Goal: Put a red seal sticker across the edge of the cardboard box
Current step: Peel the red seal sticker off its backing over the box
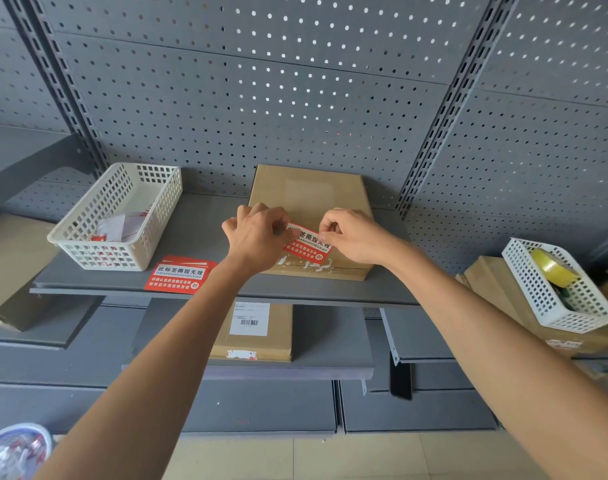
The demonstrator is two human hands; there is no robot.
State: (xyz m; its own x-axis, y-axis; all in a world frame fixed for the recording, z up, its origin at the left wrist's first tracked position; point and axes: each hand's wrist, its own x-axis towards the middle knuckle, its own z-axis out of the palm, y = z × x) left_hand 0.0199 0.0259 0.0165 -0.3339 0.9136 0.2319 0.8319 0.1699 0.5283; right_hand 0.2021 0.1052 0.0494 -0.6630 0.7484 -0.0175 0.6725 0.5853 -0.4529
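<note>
A flat cardboard box point(309, 195) lies on the grey shelf point(198, 230) against the pegboard. Both hands hold one red seal sticker point(307, 244) with white and black lettering just above the box's near edge. My left hand point(257, 237) pinches the sticker's left end, and my right hand point(356, 237) pinches its right end. White torn sticker remnants point(306, 265) mark the box's front edge below the sticker. I cannot tell whether the sticker touches the box.
A small stack of red stickers point(179, 274) lies on the shelf left of the box. A white basket point(119, 216) with scraps stands further left. Another white basket point(555, 289) with a tape roll sits at right on cardboard. A labelled box point(252, 330) lies on the lower shelf.
</note>
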